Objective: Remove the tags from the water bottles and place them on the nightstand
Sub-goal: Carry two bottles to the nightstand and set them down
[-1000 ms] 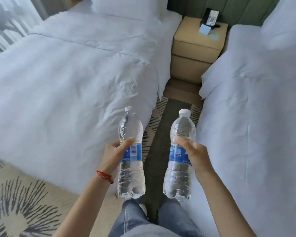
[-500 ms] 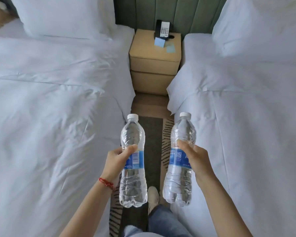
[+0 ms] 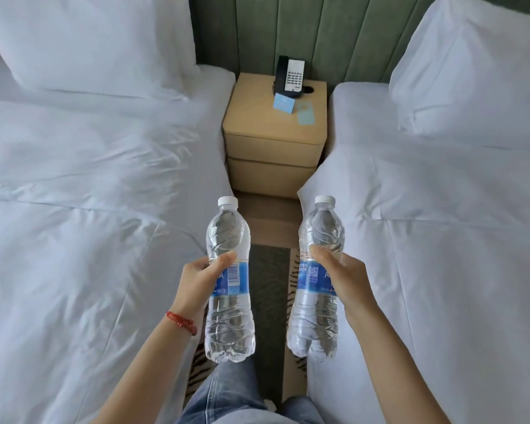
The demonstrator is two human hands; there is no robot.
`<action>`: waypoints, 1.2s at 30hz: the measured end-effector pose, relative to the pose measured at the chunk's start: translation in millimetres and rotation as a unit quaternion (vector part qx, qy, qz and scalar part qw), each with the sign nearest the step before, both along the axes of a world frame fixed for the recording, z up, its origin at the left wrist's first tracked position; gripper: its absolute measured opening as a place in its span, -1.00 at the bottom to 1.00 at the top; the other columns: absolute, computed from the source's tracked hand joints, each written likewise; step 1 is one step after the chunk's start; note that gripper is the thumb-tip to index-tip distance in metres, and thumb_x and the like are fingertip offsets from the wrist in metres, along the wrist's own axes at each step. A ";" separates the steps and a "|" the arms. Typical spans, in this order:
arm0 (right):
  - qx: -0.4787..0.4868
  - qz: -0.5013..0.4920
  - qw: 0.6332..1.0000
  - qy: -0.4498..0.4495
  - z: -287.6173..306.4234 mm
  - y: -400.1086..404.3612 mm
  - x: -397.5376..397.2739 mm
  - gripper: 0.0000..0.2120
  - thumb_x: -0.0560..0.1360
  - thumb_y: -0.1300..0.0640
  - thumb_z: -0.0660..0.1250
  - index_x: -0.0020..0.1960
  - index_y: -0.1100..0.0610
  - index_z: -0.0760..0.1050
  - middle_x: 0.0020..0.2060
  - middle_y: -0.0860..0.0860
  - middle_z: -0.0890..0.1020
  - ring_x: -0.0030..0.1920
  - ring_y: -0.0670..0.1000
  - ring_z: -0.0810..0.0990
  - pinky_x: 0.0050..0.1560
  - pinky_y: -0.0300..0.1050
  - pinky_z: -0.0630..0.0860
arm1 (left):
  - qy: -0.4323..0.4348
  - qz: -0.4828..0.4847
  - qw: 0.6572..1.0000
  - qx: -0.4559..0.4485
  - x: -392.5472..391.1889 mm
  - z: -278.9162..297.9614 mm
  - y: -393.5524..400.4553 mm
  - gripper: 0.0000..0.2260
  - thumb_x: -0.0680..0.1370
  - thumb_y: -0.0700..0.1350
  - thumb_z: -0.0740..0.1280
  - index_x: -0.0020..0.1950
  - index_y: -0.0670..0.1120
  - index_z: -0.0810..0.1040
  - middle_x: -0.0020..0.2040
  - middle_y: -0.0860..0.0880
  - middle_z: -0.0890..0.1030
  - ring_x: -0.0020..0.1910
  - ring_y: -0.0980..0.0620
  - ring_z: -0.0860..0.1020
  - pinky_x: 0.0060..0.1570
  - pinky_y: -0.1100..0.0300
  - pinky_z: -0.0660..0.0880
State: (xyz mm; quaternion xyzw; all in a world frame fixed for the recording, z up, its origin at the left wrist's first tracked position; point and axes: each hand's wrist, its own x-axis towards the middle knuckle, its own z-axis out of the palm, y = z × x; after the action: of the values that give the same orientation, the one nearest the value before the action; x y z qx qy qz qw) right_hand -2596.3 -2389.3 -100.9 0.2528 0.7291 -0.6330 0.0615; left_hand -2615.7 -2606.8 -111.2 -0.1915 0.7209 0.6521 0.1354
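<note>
Two clear water bottles with white caps and blue labels are held upright in front of me. My left hand (image 3: pixel 198 281) grips the left bottle (image 3: pixel 228 319) around its label. My right hand (image 3: pixel 344 278) grips the right bottle (image 3: pixel 314 316) the same way. Straight ahead, between the two beds, stands the tan nightstand (image 3: pixel 257 130). No tags hang on the bottle necks.
A black and white phone (image 3: pixel 289 76), a light blue card (image 3: pixel 283 104) and a pale tag (image 3: pixel 305 113) lie on the nightstand top. White beds flank the narrow aisle, left bed (image 3: pixel 89 209) and right bed (image 3: pixel 441 224). A patterned rug (image 3: pixel 268 286) covers the floor.
The view has swung toward the nightstand and come nearer to it along the aisle. Both hands still hold their bottles upright.
</note>
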 end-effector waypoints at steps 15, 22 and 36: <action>-0.009 -0.057 0.998 0.019 13.7 9.6 -313.7 -0.82 0.39 -0.04 0.40 -0.24 0.05 0.51 -0.33 -0.05 0.62 -0.42 -0.16 0.62 -0.47 -0.39 0.45 | 0.048 -0.059 0.997 0.014 -333.5 11.1 10.2 -0.76 0.43 -0.04 0.39 -0.34 -0.17 0.54 -0.55 0.05 0.57 -0.54 0.16 0.54 -0.53 0.40 0.42; -0.027 -0.076 0.997 0.009 3.8 48.2 -439.5 -0.79 0.35 0.00 0.44 -0.32 0.10 0.51 -0.43 -0.05 0.62 -0.45 -0.14 0.61 -0.49 -0.36 0.46 | 0.056 -0.056 0.997 0.021 -454.0 5.3 43.3 -0.70 0.24 0.04 0.50 -0.35 -0.17 0.54 -0.53 0.04 0.57 -0.52 0.16 0.54 -0.51 0.39 0.43; -0.035 0.001 0.999 0.035 9.4 106.3 -665.8 -0.84 0.35 0.00 0.44 -0.28 0.08 0.56 -0.48 -0.14 0.63 -0.45 -0.18 0.61 -0.52 -0.37 0.44 | 0.112 0.011 0.994 0.013 -646.8 7.7 101.5 -0.66 0.24 0.09 0.44 -0.23 -0.17 0.58 -0.45 0.06 0.63 -0.44 0.15 0.60 -0.48 0.40 0.44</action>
State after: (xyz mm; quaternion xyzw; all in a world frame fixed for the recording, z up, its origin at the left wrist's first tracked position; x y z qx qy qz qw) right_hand -3262.1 -2283.0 -91.5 0.2277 0.7086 -0.6664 0.0451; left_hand -3262.5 -2505.3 -103.4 -0.1229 0.7210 0.6802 0.0491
